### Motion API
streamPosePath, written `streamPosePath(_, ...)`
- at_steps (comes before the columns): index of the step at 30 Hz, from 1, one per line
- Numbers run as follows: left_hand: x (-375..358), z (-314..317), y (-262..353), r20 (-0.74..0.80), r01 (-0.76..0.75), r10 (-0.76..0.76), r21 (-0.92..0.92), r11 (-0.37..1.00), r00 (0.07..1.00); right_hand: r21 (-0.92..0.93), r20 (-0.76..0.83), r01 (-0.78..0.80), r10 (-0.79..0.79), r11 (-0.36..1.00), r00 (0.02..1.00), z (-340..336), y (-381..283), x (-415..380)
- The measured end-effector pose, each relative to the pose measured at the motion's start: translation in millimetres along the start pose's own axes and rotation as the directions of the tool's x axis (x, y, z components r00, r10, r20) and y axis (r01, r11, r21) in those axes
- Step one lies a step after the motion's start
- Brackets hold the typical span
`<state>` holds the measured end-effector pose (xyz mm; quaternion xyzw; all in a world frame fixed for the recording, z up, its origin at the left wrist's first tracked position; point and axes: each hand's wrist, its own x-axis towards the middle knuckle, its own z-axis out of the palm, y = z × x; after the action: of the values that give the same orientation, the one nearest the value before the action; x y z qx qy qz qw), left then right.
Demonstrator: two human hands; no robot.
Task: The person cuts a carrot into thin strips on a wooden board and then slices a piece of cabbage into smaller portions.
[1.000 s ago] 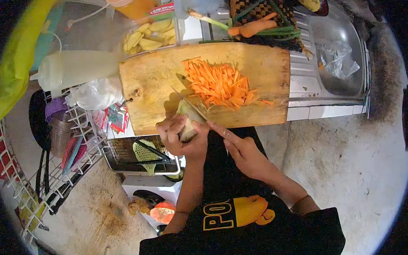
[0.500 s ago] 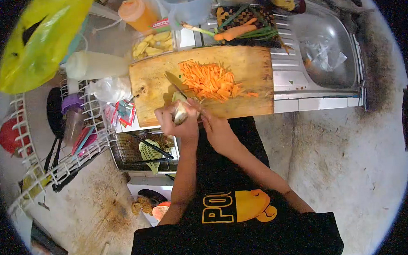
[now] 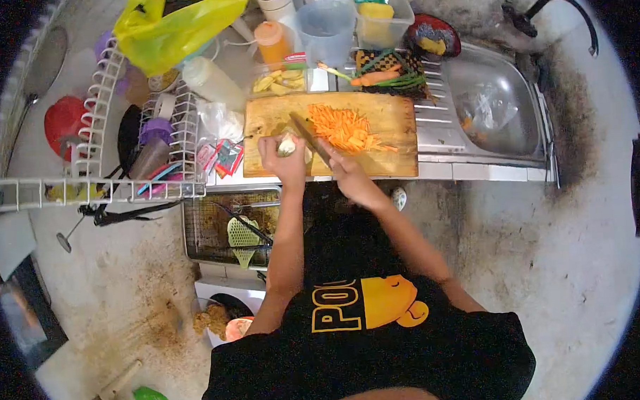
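Note:
My left hand (image 3: 282,160), at the near left part of the wooden cutting board (image 3: 389,113), is closed around a pale white-green vegetable piece (image 3: 286,146). Its exact kind I cannot make out. The fingers of my right hand (image 3: 349,174) wrap the handle of a knife (image 3: 309,138). The blade points up and left over the board, just right of the vegetable piece and apart from it. A heap of carrot strips (image 3: 342,127) lies on the board beyond the blade.
Behind the board stand a tub of yellow cut pieces (image 3: 279,81) and a woven tray (image 3: 393,86) with carrots and green stalks. The steel sink (image 3: 495,74) is to the right, with a plastic bag (image 3: 492,113) inside. A white wire rack (image 3: 184,134) stands left.
My right hand has moved right, carrying the knife away from the vegetable piece. My left hand keeps its grip on the piece. The camera view has shifted, showing more of the counter's back.

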<state>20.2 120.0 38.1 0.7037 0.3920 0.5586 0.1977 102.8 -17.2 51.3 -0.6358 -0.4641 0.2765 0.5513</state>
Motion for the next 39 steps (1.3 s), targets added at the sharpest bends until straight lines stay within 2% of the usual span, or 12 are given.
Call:
streamPosePath(2,-0.6,-1.6,-4.0,-0.013,0.019,-0.019,-0.010,1.000,1.000,0.163,0.153,-0.492,0.470,0.855,0.869,-23.3,-45.3,12.9)
streamPosePath(6,-3.5,-0.5,-5.3,-0.060,0.043,-0.047,-0.072,0.997,0.997,0.347,0.260,-0.698,0.651,0.627,0.713,-42.4,-42.5,25.1)
streamPosePath(10,-3.4,-1.0,-4.7,-0.083,0.084,-0.093,-0.097,0.992,0.992,0.313,0.240,-0.688,0.646,0.655,0.725,-50.6,-41.4,21.9)
streamPosePath(12,-2.5,-3.2,-1.9,-0.093,0.095,-0.105,-0.105,0.990,0.990,-0.017,0.127,-0.325,0.324,0.946,0.937,-52.2,-27.1,9.6)
streamPosePath(13,-2.4,-3.9,-1.2,-0.095,0.113,-0.126,-0.130,0.985,0.987,-0.022,0.131,-0.325,0.325,0.945,0.936,-54.2,-26.6,-1.3)
streamPosePath(15,-1.8,-5.2,-1.3,-0.096,0.136,-0.152,-0.157,0.978,0.984,-0.305,0.151,0.047,-0.001,0.951,0.989,-56.7,-28.0,-32.4)
streamPosePath(19,-1.7,-3.1,-7.3,-0.192,0.139,-0.163,-0.134,0.981,0.968,-0.355,0.195,-0.013,0.087,0.935,0.977,-58.3,-29.0,-73.5)
streamPosePath(21,-3.5,-3.5,-8.3,-0.213,0.166,-0.189,-0.119,0.979,0.959,-0.439,0.219,-0.355,0.481,0.826,0.849,-59.2,-39.4,-77.6)
streamPosePath(24,-2.4,-3.0,-4.5,-0.204,0.174,-0.208,-0.176,0.969,0.957,-0.442,0.122,-0.213,0.293,0.872,0.948,-51.5,-38.2,-61.6)
streamPosePath(28,0.3,-4.4,-4.9,-0.169,0.188,-0.228,-0.222,0.957,0.959,-0.440,0.166,-0.238,0.338,0.866,0.926,-49.2,-23.7,-37.0)
streamPosePath(30,-0.8,-5.0,-5.3,-0.160,0.211,-0.257,-0.261,0.942,0.953,-0.356,0.123,-0.095,0.147,0.930,0.981,-47.8,-21.0,-33.9)
streamPosePath(39,1.6,-7.9,-3.7,-0.154,0.201,-0.243,-0.250,0.947,0.958,-0.394,0.038,-0.267,0.306,0.880,0.951,-59.7,-36.2,-37.0)
